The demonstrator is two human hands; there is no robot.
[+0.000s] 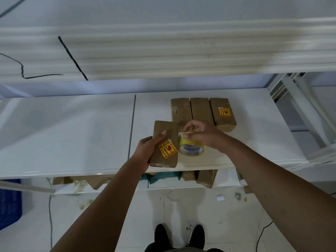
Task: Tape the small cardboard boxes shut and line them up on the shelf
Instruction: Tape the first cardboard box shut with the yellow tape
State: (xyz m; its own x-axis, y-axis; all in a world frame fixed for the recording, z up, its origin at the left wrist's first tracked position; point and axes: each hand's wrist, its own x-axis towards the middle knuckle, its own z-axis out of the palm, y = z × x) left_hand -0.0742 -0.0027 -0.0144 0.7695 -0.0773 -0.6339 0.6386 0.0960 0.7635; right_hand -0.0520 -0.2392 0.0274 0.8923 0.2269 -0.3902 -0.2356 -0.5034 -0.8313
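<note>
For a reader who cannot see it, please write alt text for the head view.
A person's left hand holds a small cardboard box at the front of a white shelf, while the right hand pinches the end of a yellow tape roll. Three more boxes stand side by side behind.

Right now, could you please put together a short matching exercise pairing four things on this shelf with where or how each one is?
Things:
1. box with the sticker facing up
2. tape roll
3. three boxes in a row
4. right hand

Places or states:
A. standing side by side farther back on the shelf
B. gripped by the left hand at the shelf's front edge
C. pinching the yellow tape end
D. lying flat on the shelf, just right of the held box

Pairs: 1-B, 2-D, 3-A, 4-C
</note>
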